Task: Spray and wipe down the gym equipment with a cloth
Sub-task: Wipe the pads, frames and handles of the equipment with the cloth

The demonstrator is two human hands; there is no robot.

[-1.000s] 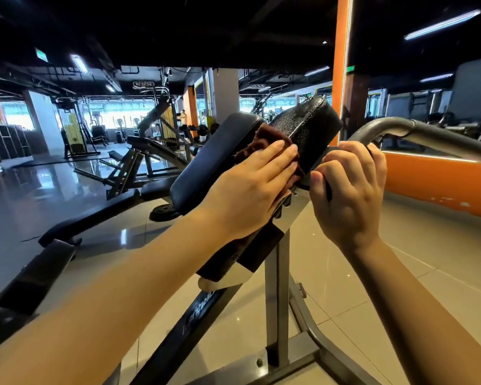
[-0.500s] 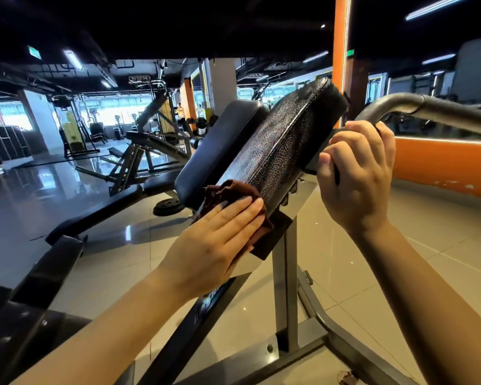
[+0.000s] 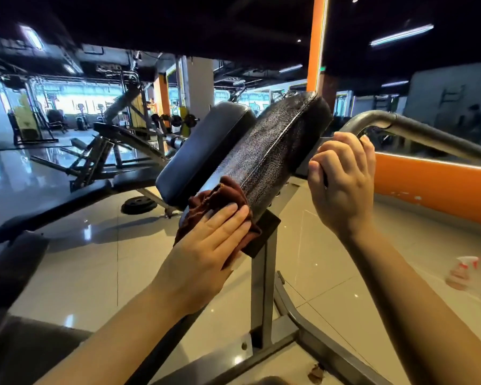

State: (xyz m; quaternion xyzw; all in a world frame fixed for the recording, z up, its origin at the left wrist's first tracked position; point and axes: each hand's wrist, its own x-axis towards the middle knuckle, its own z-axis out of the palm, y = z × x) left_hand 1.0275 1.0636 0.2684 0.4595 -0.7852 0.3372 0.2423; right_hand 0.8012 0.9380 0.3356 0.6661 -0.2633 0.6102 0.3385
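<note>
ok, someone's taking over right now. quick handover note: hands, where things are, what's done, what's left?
Left hand: straight fingers pressing the crumpled brown cloth against the lower end of the worn, cracked black pad.
Right hand: gripping the bent grey metal handle bar, steadying the frame.
Clear spray bottle with red-and-white trigger: on the floor tiles to the right, blurred.
Done: the cloth is at the bottom of the cracked pad; how much is already wiped cannot be told.
Left: probably the smooth black pad beside it, the handle bar and the grey steel post.

Second pad (image 3: pixel 206 151) crowding left of pad (image 3: pixel 275 154)
</note>
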